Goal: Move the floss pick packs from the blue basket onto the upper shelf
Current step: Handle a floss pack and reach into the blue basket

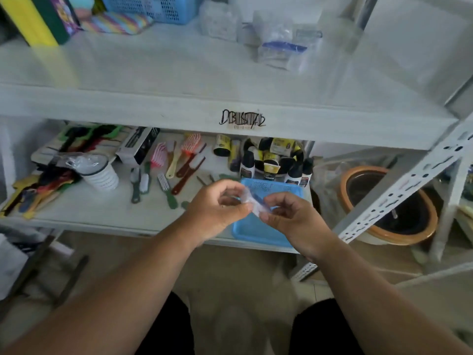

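A small clear floss pick pack with a blue strip is pinched between my left hand and my right hand, just above the blue basket. The basket sits at the front edge of the lower shelf, mostly behind my hands; its visible part looks bare. On the white upper shelf, several clear floss pick packs with blue strips lie at the right rear, loosely piled.
A second blue basket and coloured boxes stand at the upper shelf's back left. Hairbrushes, combs and small bottles crowd the lower shelf. A perforated white upright slants on the right, with a brown-rimmed pot behind it.
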